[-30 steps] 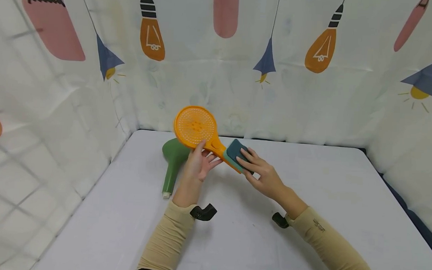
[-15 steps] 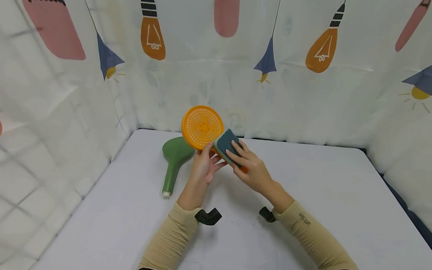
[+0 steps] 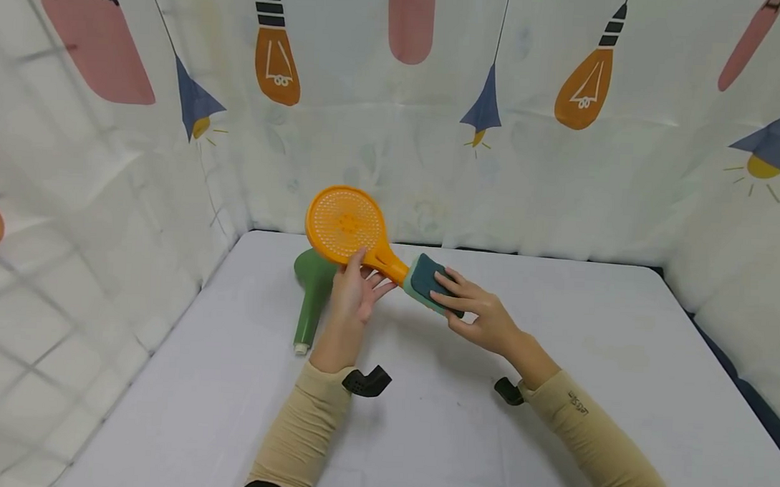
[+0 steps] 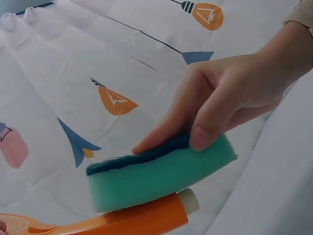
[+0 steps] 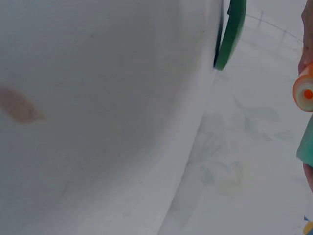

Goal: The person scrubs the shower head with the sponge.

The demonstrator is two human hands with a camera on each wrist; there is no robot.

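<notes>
An orange shower head (image 3: 345, 224) with a round perforated face is held up above the table, tilted with its handle down to the right. My left hand (image 3: 352, 292) grips it at the neck, thumb in front and the other fingers spread behind. Between the fingers and thumb of my right hand (image 3: 481, 315) is a sponge (image 3: 426, 279), teal with a dark blue layer. In the left wrist view the sponge (image 4: 161, 181) lies lengthwise along the handle, its light side against the orange, near the pale threaded end (image 4: 189, 200).
A green shower head (image 3: 312, 302) lies on the white table (image 3: 422, 431), behind and left of my left hand. Patterned white curtains (image 3: 393, 143) stand close along the back and sides. A black wrist camera (image 3: 367, 381) juts from my left cuff.
The sponge went up the handle toward the round face, then back down to the handle's end. The orange shower head shifted right, then left again. The green one stays put.
</notes>
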